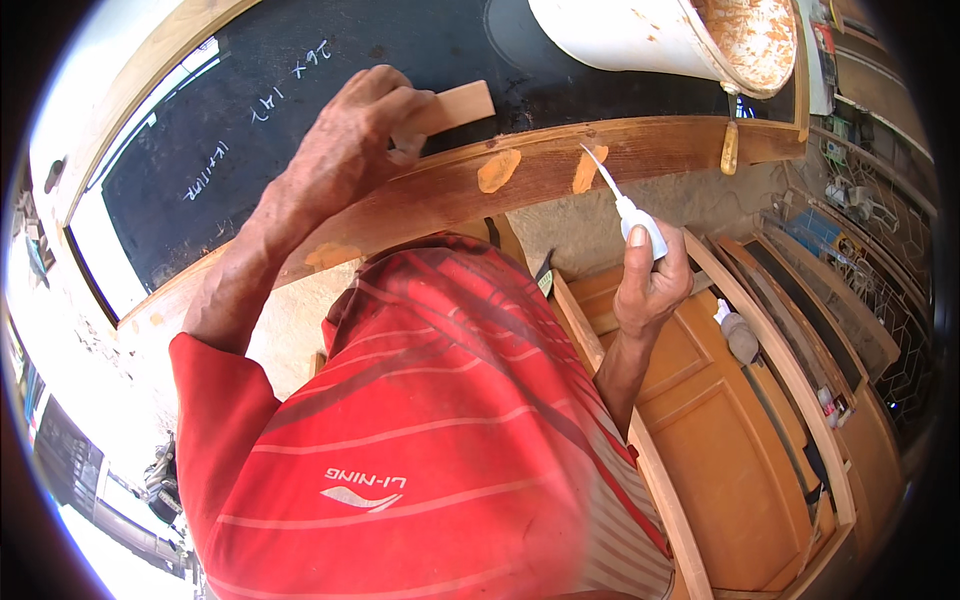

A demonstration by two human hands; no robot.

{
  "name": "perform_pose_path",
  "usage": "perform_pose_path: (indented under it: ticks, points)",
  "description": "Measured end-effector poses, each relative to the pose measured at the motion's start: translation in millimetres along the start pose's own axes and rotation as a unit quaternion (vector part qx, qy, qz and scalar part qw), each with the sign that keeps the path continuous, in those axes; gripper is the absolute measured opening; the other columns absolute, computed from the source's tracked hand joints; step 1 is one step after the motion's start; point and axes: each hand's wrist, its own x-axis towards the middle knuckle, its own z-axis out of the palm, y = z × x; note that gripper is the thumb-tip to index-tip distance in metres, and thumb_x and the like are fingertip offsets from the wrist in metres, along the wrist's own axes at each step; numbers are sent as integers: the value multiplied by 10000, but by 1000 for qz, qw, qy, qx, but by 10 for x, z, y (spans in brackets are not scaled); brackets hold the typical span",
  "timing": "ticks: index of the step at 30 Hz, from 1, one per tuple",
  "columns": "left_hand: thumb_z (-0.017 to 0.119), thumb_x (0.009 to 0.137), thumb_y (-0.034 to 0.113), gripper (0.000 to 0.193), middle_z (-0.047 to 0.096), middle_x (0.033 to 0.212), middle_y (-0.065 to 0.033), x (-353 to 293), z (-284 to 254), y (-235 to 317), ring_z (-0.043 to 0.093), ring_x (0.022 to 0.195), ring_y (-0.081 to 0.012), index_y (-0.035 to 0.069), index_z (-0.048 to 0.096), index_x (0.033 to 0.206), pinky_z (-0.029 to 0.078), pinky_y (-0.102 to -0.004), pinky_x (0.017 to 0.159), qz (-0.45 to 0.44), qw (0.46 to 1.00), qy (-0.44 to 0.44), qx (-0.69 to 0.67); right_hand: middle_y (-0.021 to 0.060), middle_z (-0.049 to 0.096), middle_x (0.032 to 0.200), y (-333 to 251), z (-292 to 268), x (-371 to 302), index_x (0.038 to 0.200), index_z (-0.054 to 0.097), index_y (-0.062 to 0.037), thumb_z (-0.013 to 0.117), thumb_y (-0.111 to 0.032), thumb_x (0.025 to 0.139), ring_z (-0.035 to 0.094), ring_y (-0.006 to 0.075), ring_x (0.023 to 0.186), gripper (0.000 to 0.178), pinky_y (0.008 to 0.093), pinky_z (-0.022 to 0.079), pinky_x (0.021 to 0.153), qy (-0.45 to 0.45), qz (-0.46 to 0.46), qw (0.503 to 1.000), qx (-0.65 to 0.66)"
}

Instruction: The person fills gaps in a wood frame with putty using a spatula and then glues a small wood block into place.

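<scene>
My left hand is closed around a small flat wooden block, held over the near edge of a dark glossy tabletop. In my right hand is a small white squeeze bottle with a long thin nozzle. The nozzle points up and left, its tip at an orange filler patch on the brown wooden edge; I cannot tell whether it touches. Left of that patch is another filler patch, and a paler one sits below my left forearm.
A white bucket, smeared orange inside, lies tipped on the tabletop at the far right. Near it, a wooden-handled tool hangs over the edge. To my right are a panelled wooden door, a grey bottle and several boards.
</scene>
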Motion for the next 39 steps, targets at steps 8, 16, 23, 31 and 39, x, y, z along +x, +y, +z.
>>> perform_pose_path:
  ticks: [8, 16, 23, 31, 39]
  points:
    - [805, 807, 16, 464, 668, 1183, -139, -484, -340, -252, 664, 1140, -362, 60, 695, 1257, 572, -443, 981, -101, 986, 82, 104, 23, 614, 763, 152, 24, -82, 1116, 694, 49, 648, -209, 1072, 525, 95, 658, 266, 267, 437, 597, -8, 121, 963, 240]
    - [767, 922, 57, 459, 683, 1316, -130, -1297, -537, -558, 646, 1251, -333, 111, 690, 1371, 538, -452, 1059, -222, 924, 205, 235, 138, 697, 992, 245, 186, -10, 1235, 632, 58, 599, -156, 1057, 624, 184, 862, 280, 363, 521, 789, -13, 96, 917, 387]
    - [805, 919, 47, 547, 670, 1352, -153, -1578, -253, -118, 613, 1290, -333, 103, 653, 1441, 477, -460, 1119, -199, 905, 307, 216, 146, 679, 1217, 490, 152, 328, 1281, 610, 38, 598, -129, 1053, 636, 212, 1071, 282, 392, 523, 932, 91, 18, 930, 355]
    - [823, 862, 46, 396, 703, 1155, -162, -1557, 246, 242, 672, 1067, -342, 57, 750, 1251, 545, -453, 952, -213, 931, 270, 121, 153, 722, 1190, 954, 254, 1392, 1311, 665, 80, 764, -192, 1001, 677, 229, 1079, 424, 388, 539, 970, 202, 85, 974, 59]
    - [870, 805, 118, 362, 711, 1082, -85, -1426, 182, 311, 677, 1042, -307, 93, 771, 1153, 542, -451, 932, -216, 926, 268, 156, 227, 759, 1228, 1441, 282, 2010, 1234, 712, 120, 706, -186, 1031, 724, 301, 1105, 368, 401, 534, 1008, 62, -22, 995, -71]
